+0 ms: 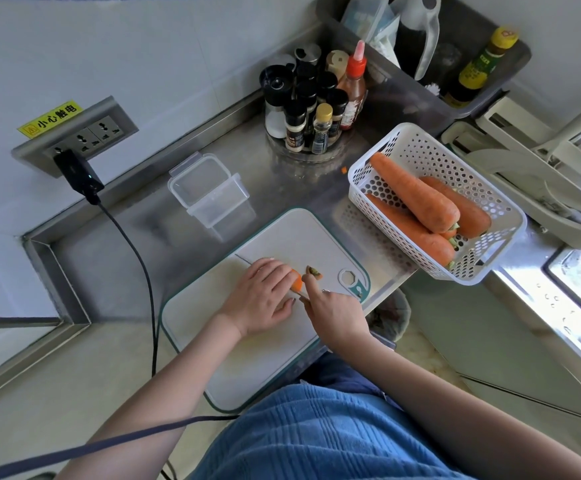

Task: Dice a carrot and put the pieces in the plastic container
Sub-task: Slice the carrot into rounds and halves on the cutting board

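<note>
On the white cutting board (247,358) my left hand (264,299) covers a carrot (296,280), fingers curled over it, so only an orange end shows. My right hand (334,317) grips a knife, index finger stretched forward. The thin blade tip (242,258) pokes out beyond my left hand; the rest of the blade is hidden. A cut-off carrot top with green stem (315,272) lies by my right fingertip. The clear plastic container (209,195) stands behind the board with nothing in it.
A white perforated basket (403,140) with several whole carrots (413,192) sits right of the board. Spice jars and a sauce bottle (316,109) stand at the back. A tiny carrot bit (343,170) lies on the steel counter. A black cable (136,251) hangs from the wall socket at left.
</note>
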Action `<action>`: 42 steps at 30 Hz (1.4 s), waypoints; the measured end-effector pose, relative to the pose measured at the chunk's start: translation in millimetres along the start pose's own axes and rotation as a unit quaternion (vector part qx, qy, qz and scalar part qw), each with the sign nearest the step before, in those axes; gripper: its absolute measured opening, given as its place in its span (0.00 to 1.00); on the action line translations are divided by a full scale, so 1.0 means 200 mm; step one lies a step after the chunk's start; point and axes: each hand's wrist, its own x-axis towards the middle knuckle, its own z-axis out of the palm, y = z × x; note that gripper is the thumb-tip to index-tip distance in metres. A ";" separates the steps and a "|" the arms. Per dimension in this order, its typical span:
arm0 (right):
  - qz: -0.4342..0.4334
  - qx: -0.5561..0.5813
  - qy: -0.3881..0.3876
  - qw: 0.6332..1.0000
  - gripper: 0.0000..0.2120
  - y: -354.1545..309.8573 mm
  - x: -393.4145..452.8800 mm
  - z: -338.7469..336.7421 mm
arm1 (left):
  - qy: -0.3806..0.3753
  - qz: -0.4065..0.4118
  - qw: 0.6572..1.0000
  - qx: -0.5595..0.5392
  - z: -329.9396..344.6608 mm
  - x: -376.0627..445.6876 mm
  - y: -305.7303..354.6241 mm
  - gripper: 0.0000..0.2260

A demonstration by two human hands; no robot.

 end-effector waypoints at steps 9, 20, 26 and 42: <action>-0.011 -0.041 0.016 0.999 0.22 0.01 0.00 0.02 | -0.068 -0.048 0.996 -0.033 -0.03 0.10 -0.02 0.13; -0.021 -0.022 0.026 0.999 0.17 0.03 -0.01 0.05 | -0.054 -0.091 0.994 -0.028 -0.04 0.07 -0.02 0.14; 0.025 0.082 0.045 0.995 0.13 0.05 0.00 0.11 | 0.093 -0.122 0.988 0.014 -0.06 -0.10 0.00 0.06; -0.036 0.092 0.017 0.995 0.09 -0.06 -0.03 0.12 | -0.052 -0.053 0.997 0.033 0.07 -0.19 -0.04 0.08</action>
